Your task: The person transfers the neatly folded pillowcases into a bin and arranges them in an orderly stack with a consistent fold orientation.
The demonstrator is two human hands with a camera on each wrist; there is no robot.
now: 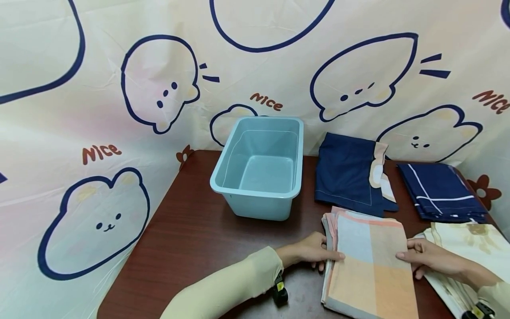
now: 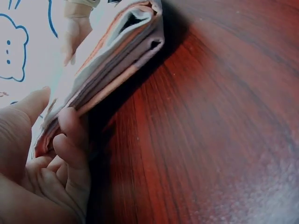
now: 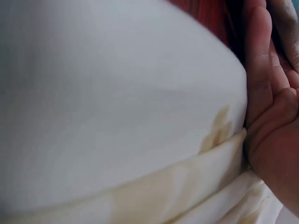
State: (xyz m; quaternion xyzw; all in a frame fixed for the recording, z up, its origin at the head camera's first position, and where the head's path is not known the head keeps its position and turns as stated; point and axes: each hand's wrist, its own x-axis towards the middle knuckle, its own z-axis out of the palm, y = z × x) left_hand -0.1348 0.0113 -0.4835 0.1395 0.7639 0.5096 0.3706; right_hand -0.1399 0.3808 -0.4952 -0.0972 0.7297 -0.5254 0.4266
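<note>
A folded checked cloth (image 1: pixel 370 266) in peach, pale blue and tan lies near the front of the table. My left hand (image 1: pixel 308 252) grips its left edge, thumb on top and fingers underneath; the left wrist view shows the cloth's stacked layers (image 2: pixel 107 70) between thumb and fingers. At the opposite edge, my right hand (image 1: pixel 432 257) holds the cloth with the thumb on top, its other fingers partly hidden. In the right wrist view, the right hand (image 3: pixel 275 107) is beside a cream cloth (image 3: pixel 140 107) with brown marks.
A light blue plastic tub (image 1: pixel 259 206) stands at the back of the brown table (image 1: pixel 191 239). Right of it lie a dark blue cloth (image 1: pixel 344 173) and a folded navy cloth with white lines (image 1: pixel 442 190). The cream patterned cloth (image 1: pixel 458 235) lies at the right edge.
</note>
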